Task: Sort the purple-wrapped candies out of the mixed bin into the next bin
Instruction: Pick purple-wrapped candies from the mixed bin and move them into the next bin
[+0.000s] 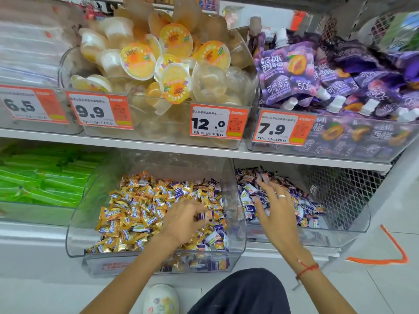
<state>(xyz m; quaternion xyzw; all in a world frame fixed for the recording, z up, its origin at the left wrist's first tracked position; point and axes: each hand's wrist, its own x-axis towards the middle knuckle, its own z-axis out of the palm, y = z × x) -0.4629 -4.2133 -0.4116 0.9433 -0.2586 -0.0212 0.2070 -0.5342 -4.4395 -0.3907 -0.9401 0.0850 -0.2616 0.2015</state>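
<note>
The left hand [183, 219] lay down in the mixed bin [77, 225], a clear bin heaped mostly with gold-wrapped candies [127, 214], its fingers curled and pinching a purple-wrapped candy [202, 215] at their tips. More purple-wrapped pieces lay scattered just beyond and to the right of that hand, thickest along the bin's right wall. The right hand [277, 206] hovered over the next bin [353, 223], fingers spread and relaxed with nothing in them, a ring on one finger and a red string at the wrist. Beneath and beyond its fingertips lay a pile of purple and white candies [306, 205]. Left of the left hand sat a bin of green packets [43, 177]. On the shelf [158, 147] above the hands stood a bin of jelly cups [158, 71] and, above the right hand, one of purple pouches [317, 82], with price tags [218, 122] on the bin fronts.
</note>
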